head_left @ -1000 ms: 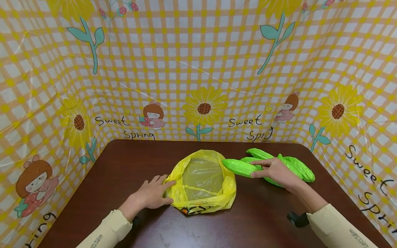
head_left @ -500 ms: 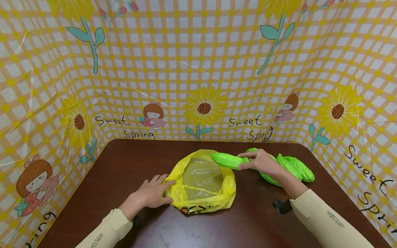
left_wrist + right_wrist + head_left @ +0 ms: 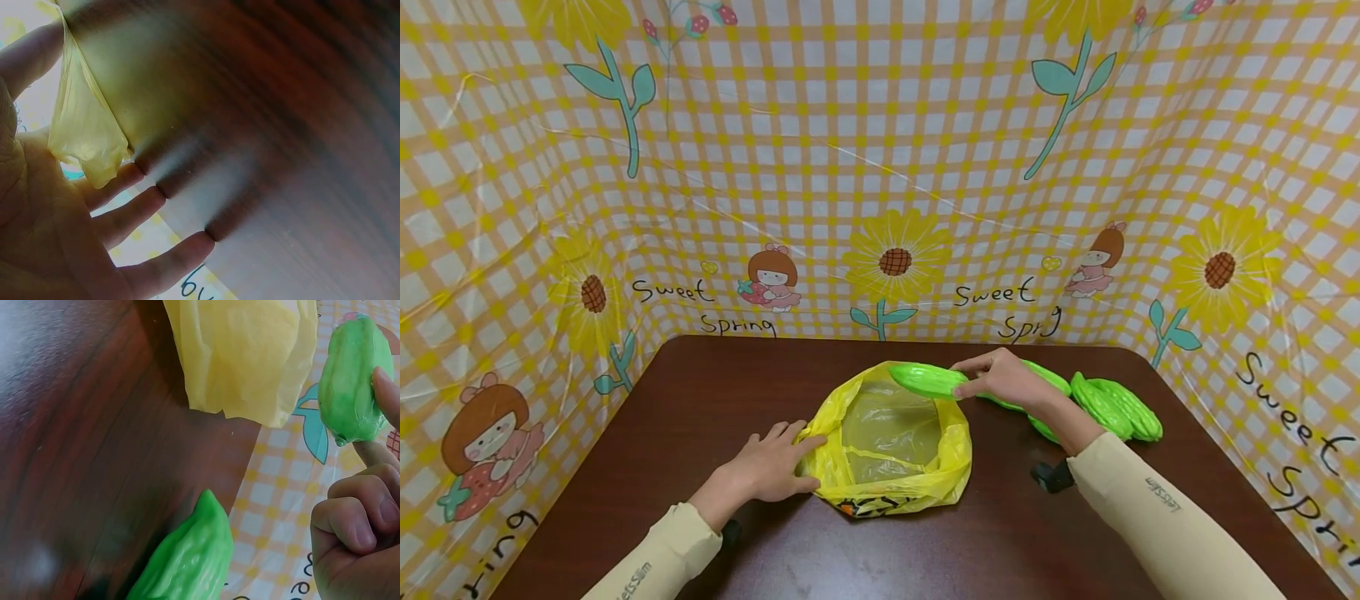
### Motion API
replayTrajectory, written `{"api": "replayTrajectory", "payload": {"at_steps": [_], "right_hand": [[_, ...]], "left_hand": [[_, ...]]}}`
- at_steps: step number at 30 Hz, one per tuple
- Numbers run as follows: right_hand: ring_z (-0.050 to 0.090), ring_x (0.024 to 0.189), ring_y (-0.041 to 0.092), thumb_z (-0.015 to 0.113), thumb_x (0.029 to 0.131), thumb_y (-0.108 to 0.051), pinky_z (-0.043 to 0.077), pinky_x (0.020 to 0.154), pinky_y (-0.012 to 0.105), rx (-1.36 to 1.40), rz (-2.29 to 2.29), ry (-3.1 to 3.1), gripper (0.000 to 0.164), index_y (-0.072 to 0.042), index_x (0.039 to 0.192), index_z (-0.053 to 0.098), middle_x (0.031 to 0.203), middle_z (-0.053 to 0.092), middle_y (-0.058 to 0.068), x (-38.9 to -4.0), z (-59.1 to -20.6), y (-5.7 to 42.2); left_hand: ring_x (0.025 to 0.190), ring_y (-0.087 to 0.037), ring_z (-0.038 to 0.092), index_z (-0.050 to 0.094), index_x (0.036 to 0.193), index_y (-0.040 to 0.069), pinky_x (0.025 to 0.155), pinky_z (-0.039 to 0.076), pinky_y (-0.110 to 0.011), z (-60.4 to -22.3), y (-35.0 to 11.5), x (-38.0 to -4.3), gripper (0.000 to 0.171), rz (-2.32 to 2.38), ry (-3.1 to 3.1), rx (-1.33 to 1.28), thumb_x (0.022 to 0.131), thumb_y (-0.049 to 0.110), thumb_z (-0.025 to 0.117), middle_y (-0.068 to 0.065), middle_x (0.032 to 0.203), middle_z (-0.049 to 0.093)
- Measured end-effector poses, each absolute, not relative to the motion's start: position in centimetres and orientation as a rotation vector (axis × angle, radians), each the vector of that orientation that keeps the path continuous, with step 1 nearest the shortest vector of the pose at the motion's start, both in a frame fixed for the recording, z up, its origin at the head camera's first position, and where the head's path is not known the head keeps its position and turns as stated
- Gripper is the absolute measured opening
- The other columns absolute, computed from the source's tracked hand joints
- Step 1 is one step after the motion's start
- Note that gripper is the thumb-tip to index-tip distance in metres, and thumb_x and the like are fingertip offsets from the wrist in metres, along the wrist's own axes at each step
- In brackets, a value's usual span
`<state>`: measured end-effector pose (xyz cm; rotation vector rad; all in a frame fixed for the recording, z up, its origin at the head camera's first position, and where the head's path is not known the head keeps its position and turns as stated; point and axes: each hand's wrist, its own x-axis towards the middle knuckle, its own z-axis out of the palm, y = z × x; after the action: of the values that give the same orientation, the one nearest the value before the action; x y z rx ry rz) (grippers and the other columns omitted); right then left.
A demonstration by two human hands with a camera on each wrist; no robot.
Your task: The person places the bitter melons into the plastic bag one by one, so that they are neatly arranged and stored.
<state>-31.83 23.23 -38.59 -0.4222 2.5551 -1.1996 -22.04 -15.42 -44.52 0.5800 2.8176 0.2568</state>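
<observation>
My right hand [image 3: 1011, 379] pinches one end of a bright green, ridged bitter melon [image 3: 928, 380] between thumb and index finger. Its free end points left, over the far right rim of a yellow plastic bag [image 3: 955, 454]. In the right wrist view this bitter melon [image 3: 355, 381] is raised, with the other fingers curled below it. The bag stands with its mouth wide and no contents visible inside. Against its left side rests my left hand [image 3: 760, 467], fingers spread. In the left wrist view its fingertips touch the table, with bag film [image 3: 90, 125] between thumb and fingers.
Several more green bitter melons [image 3: 1112, 408] lie in a heap at the right of the dark brown table [image 3: 722, 383], partly hidden by my right arm. A checked, flower-printed cloth [image 3: 805, 167] walls the back and sides.
My right hand has carried the bitter melon leftward from the heap to over the bag's rim. The left hand and the bag have stayed put.
</observation>
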Motion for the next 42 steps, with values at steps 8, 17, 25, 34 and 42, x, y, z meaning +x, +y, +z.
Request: {"api": "replayTrajectory", "payload": {"at_steps": [8, 17, 25, 34, 42], "right_hand": [[0.045, 0.066, 0.021, 0.082, 0.085, -0.029, 0.045, 0.070, 0.040, -0.441, -1.175, 2.558, 0.050, -0.011, 0.130, 0.070, 0.063, 0.054, 0.002, -33.3, -39.2, 21.3], [0.053, 0.132, 0.040, 0.083, 0.083, -0.030, 0.048, 0.101, 0.051, -0.472, -1.078, 2.601, 0.053, -0.008, 0.130, 0.069, 0.136, 0.064, 0.016, -34.9, -39.9, 20.0], [0.051, 0.133, 0.042, 0.082, 0.085, -0.026, 0.046, 0.104, 0.054, -0.500, -1.012, 2.607, 0.049, -0.007, 0.128, 0.070, 0.138, 0.063, 0.017, -36.1, -41.2, 18.8], [0.052, 0.132, 0.040, 0.082, 0.084, -0.023, 0.048, 0.102, 0.052, -0.481, -1.010, 2.607, 0.044, -0.007, 0.124, 0.073, 0.137, 0.063, 0.018, -36.5, -41.9, 17.7], [0.060, 0.115, 0.038, 0.082, 0.085, -0.021, 0.050, 0.094, 0.047, -0.462, -0.963, 2.647, 0.045, -0.008, 0.127, 0.072, 0.139, 0.062, 0.018, -36.8, -42.5, 17.1]], "left_hand": [[0.147, -0.038, 0.033, 0.045, 0.153, 0.027, 0.106, 0.032, -0.069, -44.4, -15.3, -22.0, 0.067, 0.249, 2.814, 0.572, 0.094, 0.051, 0.066, -0.014, 0.162, 0.031], [0.147, -0.038, 0.033, 0.045, 0.153, 0.027, 0.107, 0.032, -0.069, -44.2, -15.2, -22.0, 0.066, 0.257, 2.810, 0.574, 0.095, 0.050, 0.066, -0.014, 0.162, 0.031], [0.148, -0.037, 0.031, 0.044, 0.153, 0.028, 0.108, 0.031, -0.070, -44.6, -15.3, -22.3, 0.067, 0.257, 2.803, 0.560, 0.095, 0.051, 0.066, -0.013, 0.163, 0.030], [0.147, -0.038, 0.032, 0.046, 0.152, 0.027, 0.106, 0.032, -0.070, -44.7, -15.4, -22.4, 0.067, 0.259, 2.811, 0.565, 0.094, 0.050, 0.067, -0.014, 0.162, 0.032], [0.147, -0.038, 0.032, 0.046, 0.152, 0.028, 0.107, 0.031, -0.070, -44.6, -15.3, -22.3, 0.066, 0.267, 2.803, 0.562, 0.094, 0.050, 0.067, -0.014, 0.162, 0.031]]}}
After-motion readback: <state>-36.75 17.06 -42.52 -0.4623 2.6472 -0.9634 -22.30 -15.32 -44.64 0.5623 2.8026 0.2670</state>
